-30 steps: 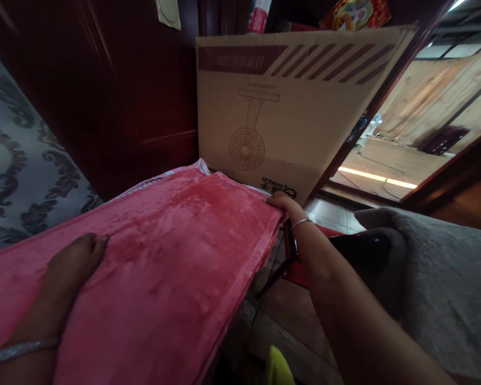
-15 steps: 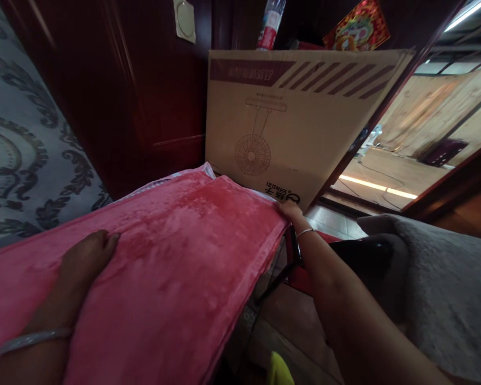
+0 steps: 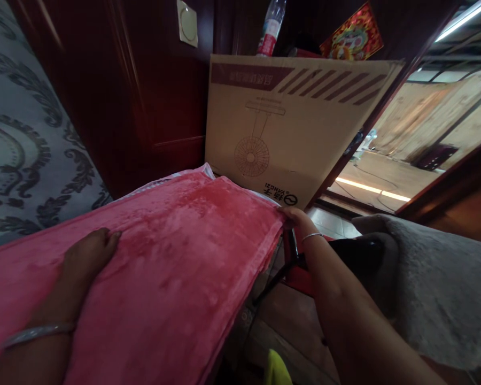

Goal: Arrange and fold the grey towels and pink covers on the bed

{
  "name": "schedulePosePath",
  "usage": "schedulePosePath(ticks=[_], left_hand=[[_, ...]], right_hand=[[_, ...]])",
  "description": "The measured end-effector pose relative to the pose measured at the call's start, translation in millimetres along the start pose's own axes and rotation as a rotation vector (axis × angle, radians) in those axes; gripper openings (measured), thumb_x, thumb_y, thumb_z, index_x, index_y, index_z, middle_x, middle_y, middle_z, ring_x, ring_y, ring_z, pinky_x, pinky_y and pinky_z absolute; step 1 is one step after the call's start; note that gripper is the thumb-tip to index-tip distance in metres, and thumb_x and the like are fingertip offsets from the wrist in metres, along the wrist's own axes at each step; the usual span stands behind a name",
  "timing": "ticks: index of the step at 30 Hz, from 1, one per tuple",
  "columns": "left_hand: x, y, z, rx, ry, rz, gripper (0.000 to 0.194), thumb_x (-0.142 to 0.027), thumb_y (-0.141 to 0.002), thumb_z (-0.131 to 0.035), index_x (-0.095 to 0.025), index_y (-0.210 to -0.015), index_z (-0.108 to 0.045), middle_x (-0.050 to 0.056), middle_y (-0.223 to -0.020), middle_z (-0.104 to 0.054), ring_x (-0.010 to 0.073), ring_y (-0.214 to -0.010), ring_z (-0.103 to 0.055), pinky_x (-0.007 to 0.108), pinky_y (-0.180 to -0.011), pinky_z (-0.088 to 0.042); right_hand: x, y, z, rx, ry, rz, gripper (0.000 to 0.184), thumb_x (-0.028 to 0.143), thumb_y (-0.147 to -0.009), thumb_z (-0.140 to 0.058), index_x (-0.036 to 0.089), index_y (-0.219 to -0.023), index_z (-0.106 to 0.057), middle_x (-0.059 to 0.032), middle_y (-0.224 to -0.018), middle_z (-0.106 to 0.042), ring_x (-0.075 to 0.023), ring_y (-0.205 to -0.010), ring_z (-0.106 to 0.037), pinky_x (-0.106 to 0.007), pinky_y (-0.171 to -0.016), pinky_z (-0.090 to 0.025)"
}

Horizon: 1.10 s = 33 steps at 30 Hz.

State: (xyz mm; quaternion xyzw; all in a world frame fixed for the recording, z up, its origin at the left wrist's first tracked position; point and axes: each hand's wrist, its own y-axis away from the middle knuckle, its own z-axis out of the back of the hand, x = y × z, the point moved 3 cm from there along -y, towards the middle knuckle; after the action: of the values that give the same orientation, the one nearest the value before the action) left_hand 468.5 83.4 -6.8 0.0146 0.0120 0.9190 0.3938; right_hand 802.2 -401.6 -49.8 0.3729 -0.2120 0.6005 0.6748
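Observation:
A pink plush blanket (image 3: pixel 176 256) is spread over a raised surface, its folded layers showing at the right edge. My left hand (image 3: pixel 88 251), with a bracelet at the wrist, rests on the blanket's left part; its fingers are curled in against the cloth. At the far right corner, my right hand (image 3: pixel 293 215) grips the blanket's edge, fingertips partly hidden by the cloth. A white and striped layer (image 3: pixel 208 171) peeks out along the far edge. What lies beneath the blanket is hidden.
Just beyond the blanket stands a large cardboard box (image 3: pixel 296 128) with a fan drawing, a plastic bottle (image 3: pixel 269 32) at its top edge. A grey fabric cover (image 3: pixel 433 283) is at the right. Patterned wall (image 3: pixel 32 139) borders the left; a doorway (image 3: pixel 401 155) opens far right.
The view has shifted slightly. My right hand has moved a little at the corner, and the blanket's right edge has shifted slightly left. My left hand stays nearly in place.

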Motion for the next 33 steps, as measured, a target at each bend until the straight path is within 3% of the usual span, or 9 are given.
schedulePosePath(ticks=[3,7,10,14,20,24,28,30,33], left_hand=[[4.1,-2.2,-3.0,-0.014,0.008,-0.016,0.05,-0.046,-0.101,-0.026,-0.014,-0.108,-0.063,0.018,-0.119,-0.072,0.0318,-0.108,-0.069,0.039,-0.083,-0.052],[7.9,-5.3,-7.3,-0.028,0.01,-0.03,0.05,-0.047,-0.101,-0.025,-0.015,-0.106,-0.063,0.016,-0.117,-0.073,0.0305,-0.108,-0.069,0.037,-0.083,-0.051],[9.0,-7.2,-9.6,-0.037,0.012,-0.022,0.05,-0.048,-0.1,-0.024,-0.016,-0.105,-0.063,0.015,-0.118,-0.073,0.0296,-0.108,-0.069,0.036,-0.081,-0.051],[9.0,-6.9,-10.9,-0.042,0.014,-0.023,0.049,-0.048,-0.1,-0.025,-0.017,-0.103,-0.062,0.015,-0.116,-0.074,0.0293,-0.106,-0.07,0.036,-0.081,-0.051],[10.4,-8.6,-13.5,-0.083,0.041,-0.048,0.048,-0.048,-0.099,-0.025,-0.017,-0.098,-0.062,0.016,-0.112,-0.074,0.0304,-0.104,-0.07,0.038,-0.082,-0.052],[11.3,-8.9,-14.8,-0.095,0.06,-0.045,0.045,-0.047,-0.098,-0.029,-0.018,-0.097,-0.063,0.015,-0.113,-0.074,0.0309,-0.105,-0.069,0.038,-0.083,-0.052],[11.9,-4.9,-16.3,-0.144,0.095,-0.051,0.043,-0.046,-0.098,-0.033,-0.019,-0.096,-0.065,0.015,-0.111,-0.075,0.0296,-0.103,-0.07,0.035,-0.081,-0.052],[11.9,-1.8,-17.7,-0.169,0.118,-0.061,0.042,-0.044,-0.099,-0.032,-0.019,-0.096,-0.066,0.015,-0.109,-0.075,0.0281,-0.103,-0.07,0.034,-0.083,-0.051],[11.3,2.8,-19.1,-0.194,0.145,-0.048,0.043,-0.037,-0.101,-0.03,-0.018,-0.1,-0.068,0.015,-0.112,-0.075,0.0266,-0.106,-0.069,0.034,-0.088,-0.051]], right_hand=[[1.7,-0.1,2.4,-0.033,0.017,-0.03,0.033,0.047,-0.099,-0.062,0.015,-0.091,-0.065,0.0016,-0.07,-0.061,-0.0102,-0.055,-0.056,-0.024,-0.054,-0.052],[7.2,-5.8,11.3,-0.133,0.034,0.083,0.027,0.041,-0.099,-0.063,0.014,-0.104,-0.065,-0.0008,-0.091,-0.066,-0.0115,-0.071,-0.062,-0.027,-0.064,-0.055],[7.4,-10.1,12.4,-0.209,0.082,0.169,0.023,0.035,-0.097,-0.065,0.013,-0.101,-0.068,-0.0028,-0.091,-0.068,-0.0142,-0.077,-0.064,-0.028,-0.069,-0.054],[2.8,-15.0,5.0,-0.25,0.182,0.199,0.013,0.017,-0.083,-0.064,0.011,-0.085,-0.075,-0.0088,-0.078,-0.072,-0.0195,-0.08,-0.067,-0.026,-0.07,-0.049],[-3.4,-15.5,-1.7,-0.26,0.284,0.219,0.027,0.015,-0.086,-0.057,0.013,-0.106,-0.076,-0.0082,-0.096,-0.077,-0.0182,-0.089,-0.07,-0.022,-0.074,-0.05],[-4.5,-8.7,-2.0,-0.241,0.383,0.207,0.021,0.02,-0.09,-0.062,0.012,-0.104,-0.075,-0.0087,-0.097,-0.076,-0.0195,-0.089,-0.071,-0.031,-0.08,-0.055],[14.8,1.6,-4.0,-0.28,0.471,0.23,0.034,0.024,-0.091,-0.056,0.012,-0.117,-0.075,-0.0204,-0.115,-0.072,-0.0322,-0.111,-0.068,-0.04,-0.091,-0.054],[30.0,10.3,-15.5,-0.319,0.512,0.34,0.047,0.032,-0.096,-0.049,0.016,-0.138,-0.064,-0.0215,-0.136,-0.062,-0.0359,-0.128,-0.057,-0.049,-0.102,-0.049],[42.6,27.6,-51.2,-0.284,0.664,0.609,0.057,0.044,-0.102,-0.036,0.025,-0.155,-0.045,-0.0136,-0.159,-0.043,-0.0335,-0.146,-0.038,-0.058,-0.114,-0.037]])
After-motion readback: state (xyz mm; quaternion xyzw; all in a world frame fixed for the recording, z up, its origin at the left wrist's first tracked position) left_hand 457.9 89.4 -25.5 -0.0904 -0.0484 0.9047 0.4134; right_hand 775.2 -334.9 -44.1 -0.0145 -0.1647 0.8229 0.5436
